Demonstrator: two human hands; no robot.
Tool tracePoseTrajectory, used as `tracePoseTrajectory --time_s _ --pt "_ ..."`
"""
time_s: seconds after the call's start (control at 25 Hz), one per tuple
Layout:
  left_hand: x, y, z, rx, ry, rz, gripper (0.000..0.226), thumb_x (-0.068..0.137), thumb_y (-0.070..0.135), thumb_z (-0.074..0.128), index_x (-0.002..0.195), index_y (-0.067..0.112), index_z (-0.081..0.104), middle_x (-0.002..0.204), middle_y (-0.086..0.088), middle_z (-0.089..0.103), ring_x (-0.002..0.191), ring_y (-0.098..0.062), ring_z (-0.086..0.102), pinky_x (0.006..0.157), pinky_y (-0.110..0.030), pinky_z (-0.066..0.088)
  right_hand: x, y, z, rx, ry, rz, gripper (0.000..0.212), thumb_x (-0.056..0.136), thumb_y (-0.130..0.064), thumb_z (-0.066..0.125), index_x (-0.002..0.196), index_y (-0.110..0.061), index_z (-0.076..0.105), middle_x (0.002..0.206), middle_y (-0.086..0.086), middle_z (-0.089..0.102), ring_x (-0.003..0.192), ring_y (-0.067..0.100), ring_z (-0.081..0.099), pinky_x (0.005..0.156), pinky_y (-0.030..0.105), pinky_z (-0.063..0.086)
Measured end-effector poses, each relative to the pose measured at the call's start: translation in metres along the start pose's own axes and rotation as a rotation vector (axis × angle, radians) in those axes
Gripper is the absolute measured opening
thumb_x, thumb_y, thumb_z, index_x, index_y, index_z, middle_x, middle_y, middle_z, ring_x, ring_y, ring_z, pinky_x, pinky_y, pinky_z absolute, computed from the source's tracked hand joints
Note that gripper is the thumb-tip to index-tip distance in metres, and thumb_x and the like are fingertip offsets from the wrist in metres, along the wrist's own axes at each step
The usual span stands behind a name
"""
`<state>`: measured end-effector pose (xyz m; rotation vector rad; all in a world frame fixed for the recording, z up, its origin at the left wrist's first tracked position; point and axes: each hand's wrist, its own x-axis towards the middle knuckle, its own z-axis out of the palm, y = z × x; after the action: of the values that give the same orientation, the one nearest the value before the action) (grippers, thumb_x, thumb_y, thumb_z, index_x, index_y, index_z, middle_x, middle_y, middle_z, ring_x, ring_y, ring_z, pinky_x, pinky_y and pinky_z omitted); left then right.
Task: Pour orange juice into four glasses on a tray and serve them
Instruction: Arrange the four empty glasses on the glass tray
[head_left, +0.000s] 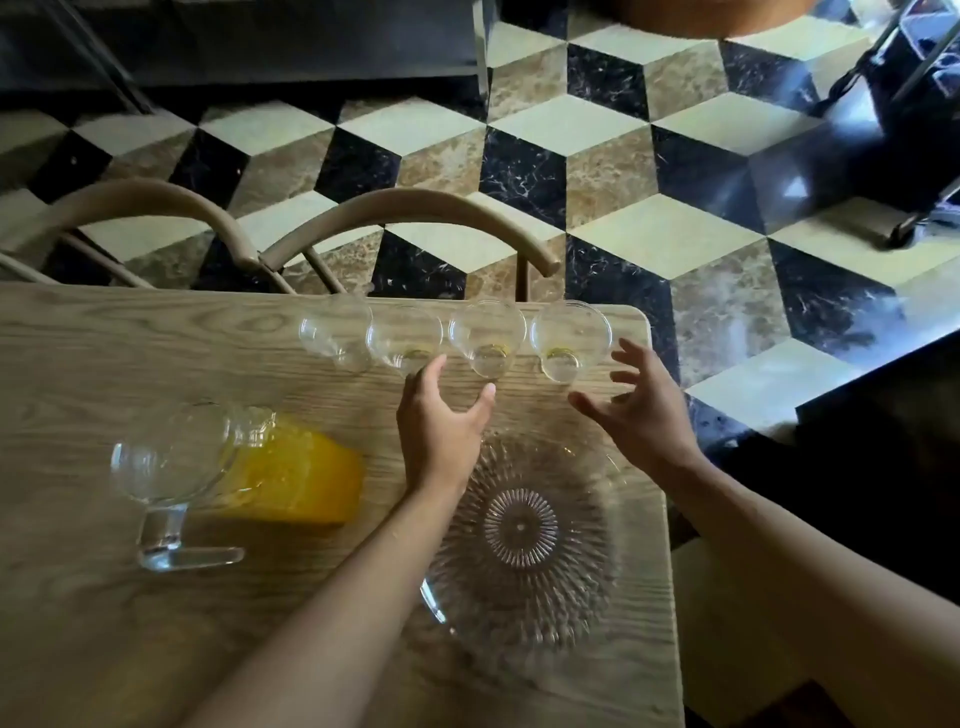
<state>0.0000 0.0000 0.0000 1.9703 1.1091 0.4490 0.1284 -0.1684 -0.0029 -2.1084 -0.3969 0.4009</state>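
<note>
I count four small clear glasses (335, 335) (404, 338) (487, 335) (569, 338) in a row; one cut-glass tray (524, 530); one pitcher of orange juice (291, 475). One stemmed glass bowl (169, 467) too; two chair backs (130, 200) (410, 208); two bare hands (441, 421) (644, 410).

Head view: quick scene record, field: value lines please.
glasses: four, empty, in a row at the table's far edge
tray: clear patterned glass, on table, nothing on it
jug: orange juice, left of tray
left hand: open, reaching toward glasses
right hand: open, near rightmost glass
holding: nothing
</note>
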Motion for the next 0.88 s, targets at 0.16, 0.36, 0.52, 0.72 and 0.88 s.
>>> tracePoseTrajectory --time_s 0.16,0.36,0.52,0.72,0.88 --pt "0.004 0.0 0.018 -0.11 0.015 -0.061 0.077 0.084 0.033 0.09 0.15 0.01 0.057 0.152 -0.011 0.062 0.138 -0.026 0.06 0.115 -0.038 0.051 0.013 0.008 0.003 0.031 -0.021 -0.042 0.082 0.073 -0.022 0.09 0.142 -0.019 0.047 0.126 -0.007 0.058 0.105 0.011 0.06 0.074 0.004 0.05" --pt "0.007 0.0 0.04 -0.232 0.025 -0.134 0.085 0.082 0.032 0.092 0.154 0.009 0.052 0.157 -0.011 0.057 0.144 -0.024 0.055 0.114 -0.026 0.043 0.022 0.005 0.015 0.01 -0.003 -0.114 0.085 0.069 -0.03 0.091 0.142 -0.022 0.048 0.122 -0.018 0.054 0.101 0.006 0.06 0.074 0.014 0.05" --pt "0.015 0.002 0.049 -0.3 0.062 -0.157 0.09 0.081 0.031 0.093 0.155 0.005 0.049 0.155 -0.011 0.057 0.144 -0.022 0.054 0.119 -0.027 0.042 0.031 0.007 0.017 0.007 0.045 -0.088 0.082 0.069 -0.033 0.091 0.14 -0.019 0.05 0.121 -0.012 0.053 0.102 0.008 0.059 0.08 0.022 0.051" --pt "0.018 0.006 0.053 -0.302 0.102 -0.1 0.081 0.08 0.031 0.094 0.147 0.006 0.056 0.132 0.004 0.058 0.126 -0.011 0.057 0.117 -0.032 0.049 0.034 0.01 0.017 0.03 0.052 -0.101 0.079 0.071 -0.035 0.09 0.138 -0.017 0.053 0.132 -0.004 0.06 0.104 0.007 0.061 0.085 0.029 0.055" --pt "0.017 0.006 0.051 -0.316 0.103 -0.08 0.079 0.082 0.029 0.093 0.147 0.006 0.056 0.143 -0.01 0.064 0.127 -0.011 0.059 0.115 -0.03 0.051 0.03 0.011 0.016 0.059 0.073 -0.097 0.076 0.072 -0.034 0.089 0.137 -0.017 0.054 0.131 -0.004 0.062 0.104 0.011 0.063 0.086 0.035 0.057"
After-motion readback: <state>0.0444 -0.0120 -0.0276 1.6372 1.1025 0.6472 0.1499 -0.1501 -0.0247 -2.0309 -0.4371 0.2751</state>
